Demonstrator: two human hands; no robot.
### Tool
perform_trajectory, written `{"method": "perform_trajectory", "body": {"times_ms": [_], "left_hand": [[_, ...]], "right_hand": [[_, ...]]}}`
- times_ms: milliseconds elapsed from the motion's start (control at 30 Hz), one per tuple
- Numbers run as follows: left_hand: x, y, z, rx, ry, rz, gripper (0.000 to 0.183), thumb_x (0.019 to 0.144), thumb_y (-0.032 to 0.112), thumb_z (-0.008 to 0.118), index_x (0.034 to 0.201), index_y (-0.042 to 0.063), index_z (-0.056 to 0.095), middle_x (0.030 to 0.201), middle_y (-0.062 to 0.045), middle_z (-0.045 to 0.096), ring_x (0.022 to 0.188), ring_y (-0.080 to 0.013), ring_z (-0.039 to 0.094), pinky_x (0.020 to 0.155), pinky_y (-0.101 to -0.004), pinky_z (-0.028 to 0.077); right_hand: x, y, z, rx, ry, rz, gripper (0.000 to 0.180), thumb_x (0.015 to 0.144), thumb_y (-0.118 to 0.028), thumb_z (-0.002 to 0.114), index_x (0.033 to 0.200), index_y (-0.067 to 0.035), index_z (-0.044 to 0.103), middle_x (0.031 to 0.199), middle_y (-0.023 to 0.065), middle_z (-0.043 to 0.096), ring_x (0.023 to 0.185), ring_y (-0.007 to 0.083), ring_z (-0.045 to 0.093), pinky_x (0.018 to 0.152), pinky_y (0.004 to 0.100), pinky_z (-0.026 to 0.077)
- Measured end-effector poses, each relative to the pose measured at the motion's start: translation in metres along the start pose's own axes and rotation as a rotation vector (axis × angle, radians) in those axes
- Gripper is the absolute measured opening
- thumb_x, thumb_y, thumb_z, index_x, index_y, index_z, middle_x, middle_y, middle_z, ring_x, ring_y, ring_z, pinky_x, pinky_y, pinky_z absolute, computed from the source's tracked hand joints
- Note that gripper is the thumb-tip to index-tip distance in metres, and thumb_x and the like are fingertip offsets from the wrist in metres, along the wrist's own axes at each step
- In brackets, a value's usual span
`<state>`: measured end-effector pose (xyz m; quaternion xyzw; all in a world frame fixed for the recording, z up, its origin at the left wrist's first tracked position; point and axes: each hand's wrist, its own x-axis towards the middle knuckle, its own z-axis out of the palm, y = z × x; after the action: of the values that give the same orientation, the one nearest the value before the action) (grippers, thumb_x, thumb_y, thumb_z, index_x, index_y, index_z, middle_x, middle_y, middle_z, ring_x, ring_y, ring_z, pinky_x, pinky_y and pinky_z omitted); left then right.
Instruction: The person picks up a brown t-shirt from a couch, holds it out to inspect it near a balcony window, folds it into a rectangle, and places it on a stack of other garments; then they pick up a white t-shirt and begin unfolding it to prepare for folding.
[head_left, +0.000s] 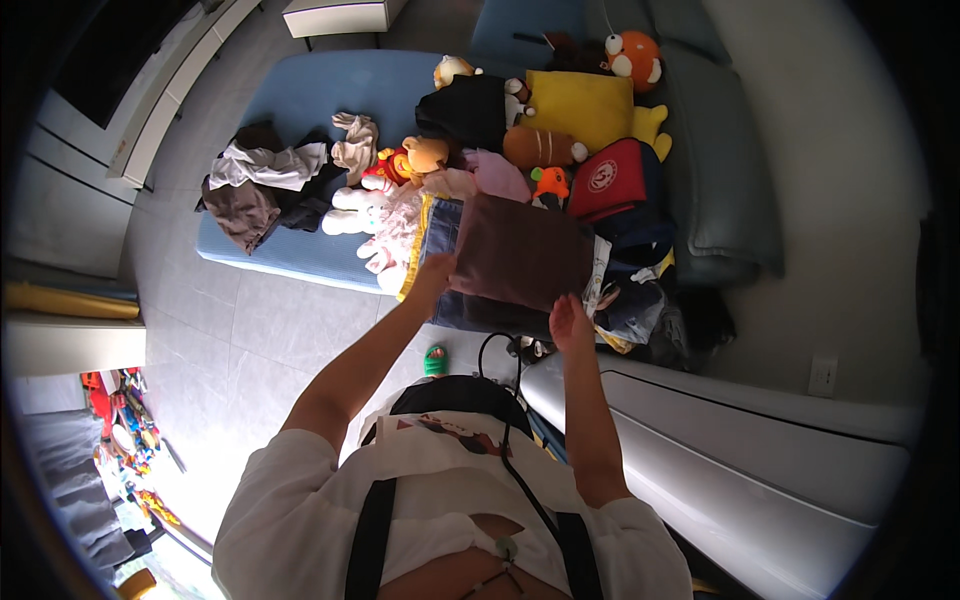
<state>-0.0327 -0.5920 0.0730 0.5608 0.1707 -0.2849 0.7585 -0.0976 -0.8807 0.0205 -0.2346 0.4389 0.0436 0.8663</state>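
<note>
A dark brown folded cloth (525, 247) lies before me on a pile of clothes at the near side of the blue couch. My left hand (435, 279) is at its left edge, the fingertips meeting the fabric. At the near right corner is my right hand (568, 319), its fingers against the cloth; how firmly it grips does not show. Under the brown cloth, blue denim (442, 225) and a yellow-edged fabric (414, 255) stick out on the left. A white printed cloth (598, 274) shows on the right.
Plush toys, among them a white one (356, 210), sit beyond the pile near a yellow cushion (581, 109) and a red and navy bag (611, 180). Loose clothes (262, 172) lie at the left of the couch (330, 82). A glossy white cabinet (720, 442) stands at right.
</note>
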Motion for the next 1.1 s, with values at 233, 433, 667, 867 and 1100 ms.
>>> {"method": "perform_trajectory", "body": {"times_ms": [233,433,667,867,1100], "left_hand": [[0.016,-0.027,-0.01,-0.058,0.101,-0.187,0.077,0.074,0.027,0.062,0.129,0.005,0.015,0.112,-0.01,0.044,0.102,-0.0185,0.043,0.081,-0.0352,0.038],[0.036,-0.028,-0.009,-0.01,-0.061,-0.285,0.035,0.073,0.016,0.063,0.1,0.007,0.044,0.07,-0.001,0.053,0.06,-0.0102,0.052,0.056,-0.0243,0.043],[0.054,-0.019,-0.007,0.114,-0.127,-0.315,0.02,0.072,0.017,0.063,0.086,0.006,0.054,0.063,0.0,0.052,0.051,-0.0094,0.049,0.046,-0.0207,0.041],[0.062,0.054,0.007,-0.336,-0.136,-0.156,0.03,0.076,0.019,0.053,0.103,0.007,0.048,0.082,-0.003,0.055,0.072,-0.0143,0.053,0.065,-0.0287,0.045],[0.084,0.192,-0.005,-0.175,-0.033,0.254,0.04,0.079,0.017,0.048,0.115,0.003,0.039,0.105,-0.009,0.049,0.098,-0.018,0.047,0.084,-0.0291,0.037]], "right_hand": [[0.029,0.01,-0.011,-0.052,0.413,-0.152,0.03,0.071,-0.024,0.067,0.096,-0.02,0.051,0.089,-0.0018,0.054,0.08,0.0145,0.051,0.065,0.0281,0.043],[0.03,0.01,0.006,-0.135,0.5,-0.135,0.025,0.066,-0.03,0.071,0.081,-0.017,0.056,0.076,-0.0033,0.054,0.071,0.01,0.05,0.059,0.0231,0.043],[0.001,-0.007,0.047,-0.193,0.157,-0.022,0.015,0.069,-0.015,0.067,0.078,-0.015,0.055,0.066,-0.0025,0.056,0.056,0.0115,0.052,0.043,0.0238,0.042],[-0.021,-0.054,0.154,-0.403,-0.232,-0.129,0.028,0.075,-0.012,0.056,0.102,-0.007,0.05,0.103,0.0072,0.053,0.094,0.0212,0.051,0.079,0.0364,0.044],[0.018,-0.089,0.292,-0.219,-0.609,-0.18,0.024,0.078,-0.009,0.053,0.1,-0.002,0.048,0.1,0.007,0.052,0.093,0.0196,0.05,0.078,0.0327,0.044]]}}
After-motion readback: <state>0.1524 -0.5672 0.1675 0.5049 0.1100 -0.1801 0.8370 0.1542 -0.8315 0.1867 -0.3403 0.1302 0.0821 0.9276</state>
